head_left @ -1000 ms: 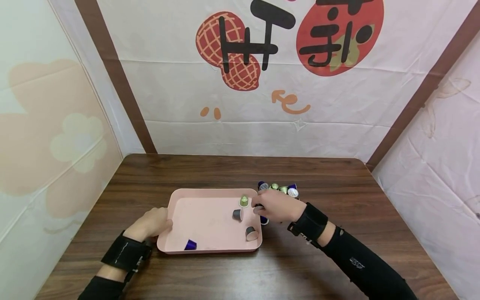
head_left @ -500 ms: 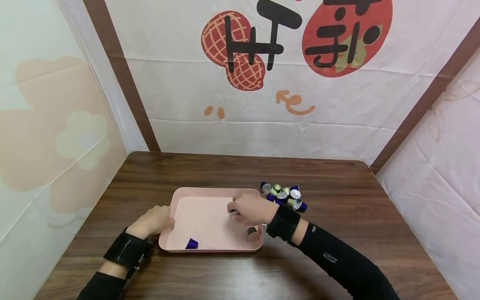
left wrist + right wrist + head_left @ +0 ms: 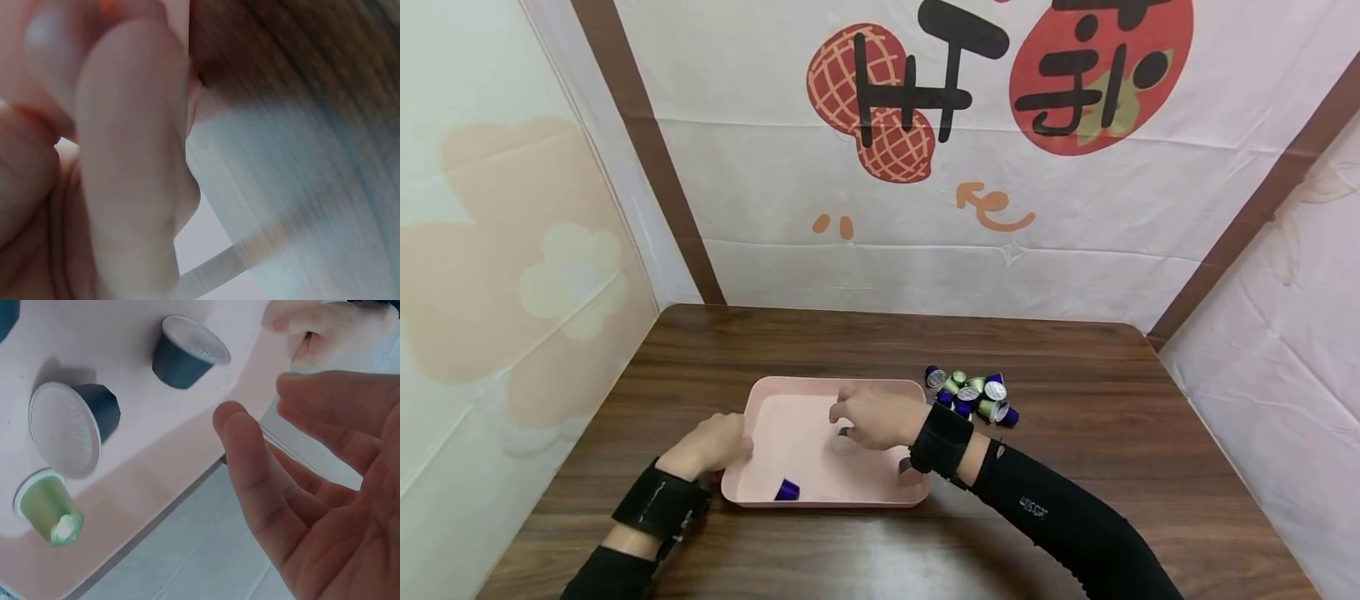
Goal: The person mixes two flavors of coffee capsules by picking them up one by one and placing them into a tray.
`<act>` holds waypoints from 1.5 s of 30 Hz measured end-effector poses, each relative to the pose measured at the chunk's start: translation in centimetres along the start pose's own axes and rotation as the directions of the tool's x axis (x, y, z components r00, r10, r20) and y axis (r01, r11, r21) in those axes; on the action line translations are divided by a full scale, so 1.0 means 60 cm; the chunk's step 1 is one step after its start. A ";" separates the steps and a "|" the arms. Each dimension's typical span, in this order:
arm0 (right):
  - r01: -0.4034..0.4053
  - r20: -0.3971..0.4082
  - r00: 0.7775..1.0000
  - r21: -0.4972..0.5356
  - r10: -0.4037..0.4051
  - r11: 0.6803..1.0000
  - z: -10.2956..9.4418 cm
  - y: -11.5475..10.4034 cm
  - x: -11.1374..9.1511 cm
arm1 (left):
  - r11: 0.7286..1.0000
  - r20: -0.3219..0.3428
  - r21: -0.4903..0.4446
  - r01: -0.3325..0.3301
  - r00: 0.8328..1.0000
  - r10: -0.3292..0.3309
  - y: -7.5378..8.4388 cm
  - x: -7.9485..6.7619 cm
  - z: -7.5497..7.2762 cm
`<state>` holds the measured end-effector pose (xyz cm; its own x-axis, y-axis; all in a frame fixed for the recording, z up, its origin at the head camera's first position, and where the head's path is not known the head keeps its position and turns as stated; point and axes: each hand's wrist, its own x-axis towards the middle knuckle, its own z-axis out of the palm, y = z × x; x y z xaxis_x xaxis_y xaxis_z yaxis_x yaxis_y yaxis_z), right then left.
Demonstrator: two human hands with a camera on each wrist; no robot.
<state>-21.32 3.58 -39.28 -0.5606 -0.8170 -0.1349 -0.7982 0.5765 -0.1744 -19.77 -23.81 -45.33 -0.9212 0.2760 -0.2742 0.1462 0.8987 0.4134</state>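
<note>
My left hand [image 3: 715,442] grips the left rim of a pink tray [image 3: 790,408], as the thumb and fingers in the left wrist view also show. Over the tray hovers my right hand [image 3: 880,417], its fingers parted and nothing between them in the right wrist view. Just below its fingertips lies a dark coffee capsule [image 3: 187,353] with a pale lid. Another dark capsule [image 3: 75,428] and a green capsule [image 3: 50,506] lie nearby in the tray. At the front edge sits a purple capsule [image 3: 787,490]. My right wrist partly covers one more dark capsule [image 3: 908,468].
A pile of purple and green capsules [image 3: 970,393] lies on the wooden table [image 3: 1045,467], just beyond the tray's right rim. Behind the table hangs a printed white cloth [image 3: 745,183].
My right hand has come from the tray's right rim leftward to its middle with a dark capsule and has let go of it there. My left hand stays on the rim.
</note>
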 end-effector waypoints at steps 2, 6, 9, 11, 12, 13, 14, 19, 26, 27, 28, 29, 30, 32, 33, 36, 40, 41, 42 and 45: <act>-0.022 -0.005 1.000 0.000 0.022 1.000 -0.005 0.003 -0.006 | 1.000 -0.008 0.012 -0.006 1.000 0.006 0.001 -0.001 0.002; -0.058 -0.023 0.998 0.031 0.059 0.998 -0.017 0.022 -0.031 | 1.000 -0.011 0.026 0.001 1.000 -0.001 0.004 -0.002 -0.001; -0.065 -0.052 0.996 0.073 0.069 0.995 -0.021 0.047 -0.057 | 1.000 -0.004 0.028 0.011 1.000 -0.011 0.008 -0.004 -0.002; -0.075 -0.068 0.994 0.091 0.082 0.993 -0.021 0.064 -0.075 | 1.000 0.000 0.026 0.015 1.000 -0.015 0.011 -0.006 -0.003; -0.091 -0.070 0.993 0.099 0.098 0.991 -0.020 0.073 -0.085 | 1.000 0.002 0.024 0.016 1.000 -0.016 0.012 -0.007 -0.003; -0.105 -0.076 0.991 0.104 0.113 0.989 -0.019 0.081 -0.094 | 1.000 0.001 0.023 0.019 1.000 -0.019 0.012 -0.008 -0.003; -0.114 -0.081 0.989 0.109 0.123 0.987 -0.018 0.090 -0.104 | 1.000 -0.002 0.024 0.017 1.000 -0.017 0.013 -0.009 -0.003; -0.149 -0.101 0.982 0.119 0.161 0.982 -0.015 0.127 -0.150 | 1.000 -0.014 0.023 0.013 1.000 -0.013 0.008 -0.005 -0.001; -0.174 -0.101 0.978 0.080 0.181 0.982 0.011 0.152 -0.194 | 1.000 -0.026 0.020 0.010 1.000 -0.010 0.003 -0.004 0.004; -0.165 -0.097 0.980 0.071 0.171 0.984 0.017 0.154 -0.198 | 1.000 -0.026 0.018 0.007 1.000 -0.007 0.002 -0.003 0.004; -0.161 -0.086 0.982 0.065 0.166 0.985 0.022 0.155 -0.201 | 1.000 -0.025 0.013 0.003 1.000 -0.003 0.002 -0.003 0.004; -0.150 -0.083 0.985 0.051 0.154 0.987 0.028 0.157 -0.204 | 1.000 -0.026 0.012 -0.002 1.000 0.003 0.001 -0.002 0.003; -0.139 -0.082 0.987 0.039 0.141 0.990 0.033 0.158 -0.207 | 1.000 -0.026 0.010 -0.006 1.000 0.007 0.002 -0.001 0.002; -0.113 -0.078 0.990 0.024 0.114 0.993 0.043 0.160 -0.208 | 1.000 -0.028 0.012 -0.011 1.000 0.011 0.000 0.000 0.000; -0.107 -0.076 0.991 0.027 0.109 0.994 0.046 0.160 -0.208 | 1.000 -0.031 0.018 -0.013 0.999 0.014 -0.001 0.001 -0.002; -0.109 -0.054 0.992 0.049 0.111 0.993 0.053 0.161 -0.210 | 0.999 -0.032 0.032 -0.018 0.999 0.019 -0.001 0.004 -0.005; -0.108 -0.019 0.994 0.083 0.110 0.991 0.056 0.160 -0.213 | 0.999 -0.021 0.047 -0.022 0.999 0.023 0.002 0.004 -0.008; -0.103 -0.017 0.994 0.086 0.104 0.991 0.057 0.160 -0.213 | 0.998 -0.021 0.050 -0.027 0.999 0.028 0.003 0.004 -0.009; -0.096 -0.017 0.995 0.086 0.097 0.992 0.059 0.160 -0.214 | 0.998 -0.022 0.053 -0.028 0.999 0.029 0.003 0.003 -0.009; -0.076 -0.016 0.997 0.085 0.078 0.993 0.064 0.159 -0.213 | 0.998 -0.029 0.056 -0.028 0.999 0.030 0.005 0.001 -0.008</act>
<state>-20.91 19.55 -42.98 -0.6245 -0.7698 -0.1322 -0.7316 0.6358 -0.2459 -19.93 -23.70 -44.78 -0.9264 0.2927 -0.2367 0.1921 0.9083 0.3715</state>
